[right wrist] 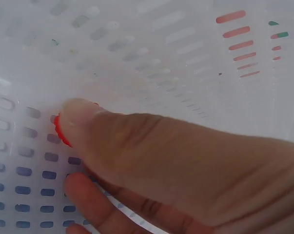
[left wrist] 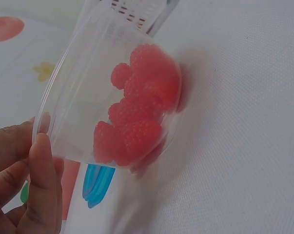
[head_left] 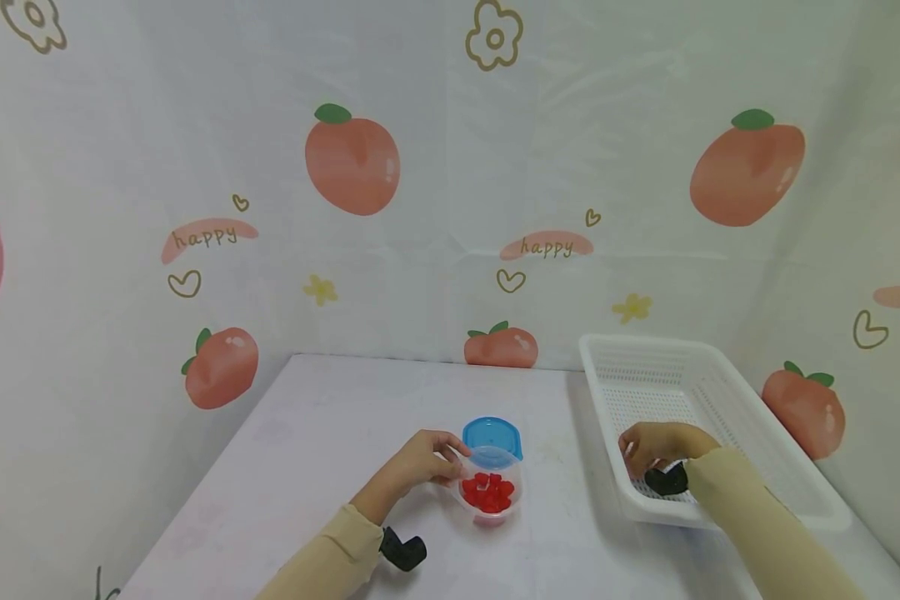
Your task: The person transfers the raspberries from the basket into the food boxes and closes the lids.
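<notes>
My left hand (head_left: pixel 423 460) pinches the rim of a small clear plastic tub (left wrist: pixel 81 92) between thumb and fingers. Inside the tub lies a cluster of red raspberries (head_left: pixel 487 493), their bumpy skin plain in the left wrist view. The tub stands on the table, with a blue lid (head_left: pixel 492 433) just behind it. My right hand (head_left: pixel 656 442) reaches down into the near left part of a white basket (head_left: pixel 791 467). Between its thumb and fingers it holds a raspberry (right wrist: pixel 62 131); only a red edge shows past the thumb, and the rest is hidden.
The slotted basket stands at the right of the white-covered table (head_left: pixel 307 467), its tall walls around my right hand. A patterned curtain (head_left: pixel 420 275) with printed peaches hangs behind the table. Black wrist mounts (head_left: pixel 403 550) sit on both sleeves.
</notes>
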Available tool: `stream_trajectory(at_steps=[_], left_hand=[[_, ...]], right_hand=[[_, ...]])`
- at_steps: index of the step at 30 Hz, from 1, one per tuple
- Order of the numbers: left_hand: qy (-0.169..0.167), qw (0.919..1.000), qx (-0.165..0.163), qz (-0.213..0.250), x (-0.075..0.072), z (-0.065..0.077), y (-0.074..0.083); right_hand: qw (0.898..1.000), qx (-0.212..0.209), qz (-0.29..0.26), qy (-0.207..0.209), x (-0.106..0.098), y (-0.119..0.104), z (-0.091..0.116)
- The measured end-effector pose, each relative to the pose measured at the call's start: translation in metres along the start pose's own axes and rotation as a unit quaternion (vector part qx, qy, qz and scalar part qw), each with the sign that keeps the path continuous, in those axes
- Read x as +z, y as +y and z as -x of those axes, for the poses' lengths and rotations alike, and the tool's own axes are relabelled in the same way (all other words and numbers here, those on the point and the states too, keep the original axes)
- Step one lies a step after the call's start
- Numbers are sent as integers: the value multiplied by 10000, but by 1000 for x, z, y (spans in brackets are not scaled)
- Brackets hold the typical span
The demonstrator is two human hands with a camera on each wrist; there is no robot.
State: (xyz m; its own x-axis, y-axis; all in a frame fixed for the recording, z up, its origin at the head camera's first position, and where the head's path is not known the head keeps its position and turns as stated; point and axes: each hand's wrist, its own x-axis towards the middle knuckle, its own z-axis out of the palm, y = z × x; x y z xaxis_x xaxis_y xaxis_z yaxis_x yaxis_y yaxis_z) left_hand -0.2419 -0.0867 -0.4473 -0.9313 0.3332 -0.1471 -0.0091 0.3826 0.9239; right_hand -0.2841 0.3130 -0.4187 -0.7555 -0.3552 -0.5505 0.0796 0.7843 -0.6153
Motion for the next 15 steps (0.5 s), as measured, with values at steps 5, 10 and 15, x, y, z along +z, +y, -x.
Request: stream_trajectory(at_steps=[5,10,15], left_hand=[[-1,10000,12,18,0,-1,0],[13,10000,-27,1,0,1,1],[11,10000,-2,14,0,2,1]], right_hand=[[9998,123,122,-22,2,1,0],[9998,132,159,-5,5,0,0],[9998,106,150,-35,5,-1,0]])
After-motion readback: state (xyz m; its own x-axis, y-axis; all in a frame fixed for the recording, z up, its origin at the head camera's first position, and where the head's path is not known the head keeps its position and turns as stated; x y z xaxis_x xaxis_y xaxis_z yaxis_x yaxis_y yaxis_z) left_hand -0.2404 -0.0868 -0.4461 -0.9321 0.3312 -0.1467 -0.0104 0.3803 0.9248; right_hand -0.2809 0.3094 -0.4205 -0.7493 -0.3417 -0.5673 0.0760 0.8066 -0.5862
